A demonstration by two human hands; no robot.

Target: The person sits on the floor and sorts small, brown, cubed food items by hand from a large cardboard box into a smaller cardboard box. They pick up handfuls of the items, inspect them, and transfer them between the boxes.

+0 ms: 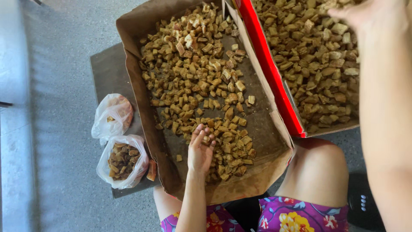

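I see brown diced pieces (201, 77) spread across the cardboard tray (266, 141), thickest far left. My left hand (201, 148) lies cupped, palm up, cradling a few near the tray's near edge. My right hand (369, 15) hovers over the red-edged box (270, 68); its grip I cannot tell.

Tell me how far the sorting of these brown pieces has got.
Done: one plastic bag beside the cardboard box already holds pieces. In hand: the left hand cups a few pieces over the box; the right hand reaches over the red-edged box. Left: both boxes remain heaped.
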